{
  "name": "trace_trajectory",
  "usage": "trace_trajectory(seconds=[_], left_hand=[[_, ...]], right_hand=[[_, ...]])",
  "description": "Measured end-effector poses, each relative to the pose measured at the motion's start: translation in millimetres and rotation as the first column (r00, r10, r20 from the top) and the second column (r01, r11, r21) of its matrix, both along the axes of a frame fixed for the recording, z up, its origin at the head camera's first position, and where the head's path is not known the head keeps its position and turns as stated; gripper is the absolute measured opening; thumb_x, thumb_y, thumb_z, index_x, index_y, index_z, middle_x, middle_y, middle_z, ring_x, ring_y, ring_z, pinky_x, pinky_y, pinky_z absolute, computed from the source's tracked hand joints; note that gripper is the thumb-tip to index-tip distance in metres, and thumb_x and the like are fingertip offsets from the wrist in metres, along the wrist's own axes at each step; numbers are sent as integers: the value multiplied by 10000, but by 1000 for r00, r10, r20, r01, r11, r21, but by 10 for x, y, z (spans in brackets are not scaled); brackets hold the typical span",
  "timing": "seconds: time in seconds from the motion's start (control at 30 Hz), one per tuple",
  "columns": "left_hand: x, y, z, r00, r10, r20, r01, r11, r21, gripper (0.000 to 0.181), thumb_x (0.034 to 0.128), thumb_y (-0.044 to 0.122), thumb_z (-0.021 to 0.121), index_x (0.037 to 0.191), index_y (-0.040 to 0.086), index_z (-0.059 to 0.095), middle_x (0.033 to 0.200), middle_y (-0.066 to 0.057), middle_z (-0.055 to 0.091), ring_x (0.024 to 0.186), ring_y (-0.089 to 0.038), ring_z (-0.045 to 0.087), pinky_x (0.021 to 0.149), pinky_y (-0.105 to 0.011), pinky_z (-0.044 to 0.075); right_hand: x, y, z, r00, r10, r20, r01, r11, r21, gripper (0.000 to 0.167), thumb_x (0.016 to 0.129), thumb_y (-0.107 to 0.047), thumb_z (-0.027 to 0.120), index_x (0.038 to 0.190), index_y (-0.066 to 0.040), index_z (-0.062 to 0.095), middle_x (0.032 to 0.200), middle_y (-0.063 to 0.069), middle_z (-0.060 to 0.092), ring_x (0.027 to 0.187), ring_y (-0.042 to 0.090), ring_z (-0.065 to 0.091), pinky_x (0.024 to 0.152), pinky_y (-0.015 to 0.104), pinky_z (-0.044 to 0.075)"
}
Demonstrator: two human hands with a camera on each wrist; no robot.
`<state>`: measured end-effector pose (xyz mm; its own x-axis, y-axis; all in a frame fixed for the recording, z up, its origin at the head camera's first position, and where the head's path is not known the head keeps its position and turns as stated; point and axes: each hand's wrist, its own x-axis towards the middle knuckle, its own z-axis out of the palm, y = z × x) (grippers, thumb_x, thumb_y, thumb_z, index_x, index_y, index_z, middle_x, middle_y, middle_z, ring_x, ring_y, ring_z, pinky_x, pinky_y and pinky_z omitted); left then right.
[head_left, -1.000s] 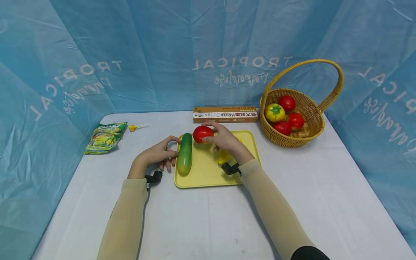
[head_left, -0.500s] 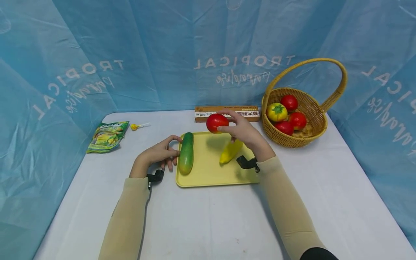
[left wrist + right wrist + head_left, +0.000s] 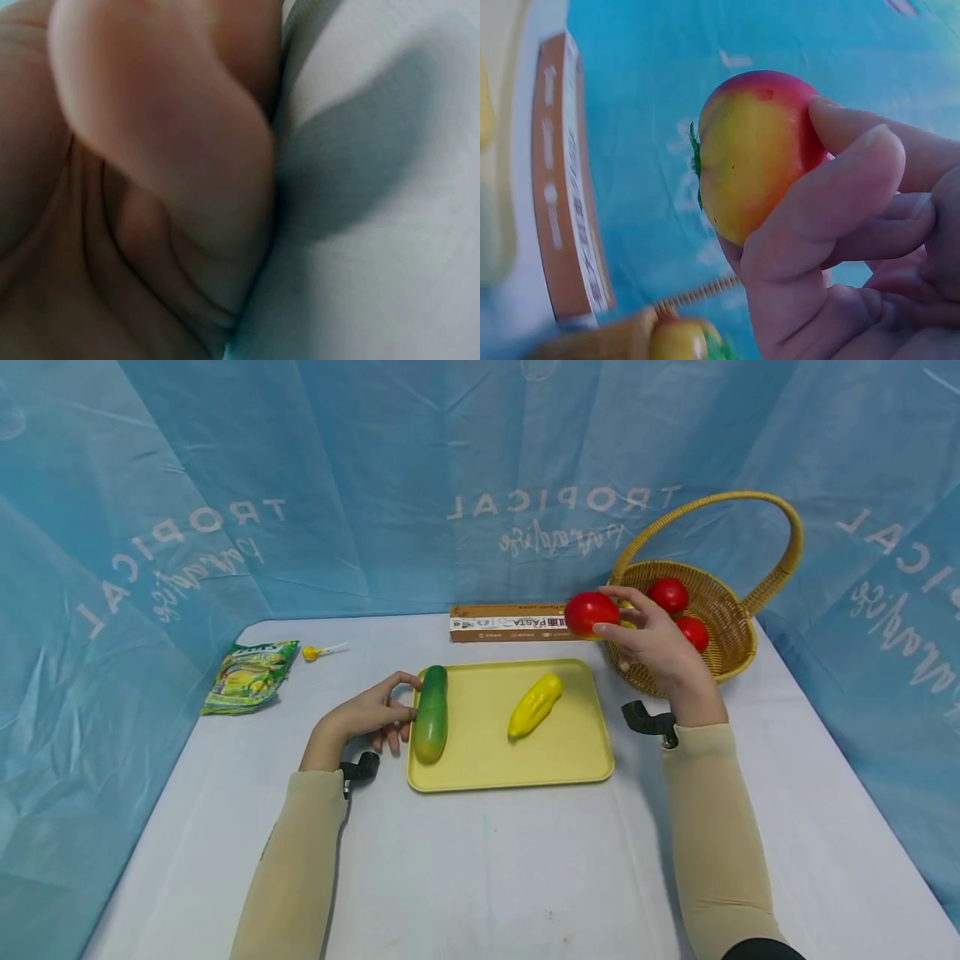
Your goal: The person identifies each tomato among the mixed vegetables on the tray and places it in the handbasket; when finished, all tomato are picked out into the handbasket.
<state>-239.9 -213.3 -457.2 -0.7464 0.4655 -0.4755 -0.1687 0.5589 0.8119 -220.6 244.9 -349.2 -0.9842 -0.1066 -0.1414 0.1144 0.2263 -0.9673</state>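
My right hand point(image 3: 656, 639) holds a red tomato point(image 3: 591, 614) between thumb and fingers, raised in front of the wicker basket point(image 3: 723, 647). In the right wrist view the tomato point(image 3: 754, 154) shows a yellow underside and green leafy top. My left hand point(image 3: 371, 714) rests at the left rim of a yellow tray point(image 3: 480, 768), thumb and index fingertips beside a green cucumber point(image 3: 431, 714). Its contact with the cucumber is unclear. A yellow bumpy vegetable point(image 3: 535, 706) lies on the tray. The left wrist view shows loosely bent fingers point(image 3: 172, 112), close and blurred.
Red tomatoes point(image 3: 668, 596) sit in the basket, partly hidden by my right hand. Behind the tray lies a brown pasta box point(image 3: 510, 623). A green snack bag point(image 3: 251, 677) and a yellow lollipop point(image 3: 311, 653) are at the left. Blue cloth point(image 3: 360, 485) hangs behind the table.
My right hand has lifted the tomato off the tray and carried it right to the basket's front. The yellow vegetable is uncovered. My left hand has stayed at the tray's left rim.
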Motion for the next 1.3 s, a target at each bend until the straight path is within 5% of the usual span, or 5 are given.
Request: trace_trajectory(seconds=[0.57,0.77,1.3], left_hand=[[-1,11,19,1000,4,2,-4,1000,-13,575,1048,280,606,1543,287,314,783,-92,722,549,-190,699,471,-276,524],[8,18,28,1000,6,5,-6,1000,-14,583,1043,270,606,1547,283,313,782,-96,722,544,-191,696,469,-268,515],[-4,13,9,1000,2,7,-2,1000,-7,574,1046,267,601,1544,288,316,774,-91,717,538,-190,695,464,-274,515]], right_hand=[[61,739,-76,963,-270,-5,270,963,-7,722,956,-394,772,1576,-366,403,1296,-37,496,656,140,394,565,212,526],[84,897,-125,934,-357,9,358,934,-18,753,944,-397,782,1591,-356,400,1254,-71,489,660,127,442,584,204,551],[14,1008,-285,878,-475,59,472,880,55,732,972,-413,748,1604,-407,380,1572,100,393,696,114,451,596,194,564]])
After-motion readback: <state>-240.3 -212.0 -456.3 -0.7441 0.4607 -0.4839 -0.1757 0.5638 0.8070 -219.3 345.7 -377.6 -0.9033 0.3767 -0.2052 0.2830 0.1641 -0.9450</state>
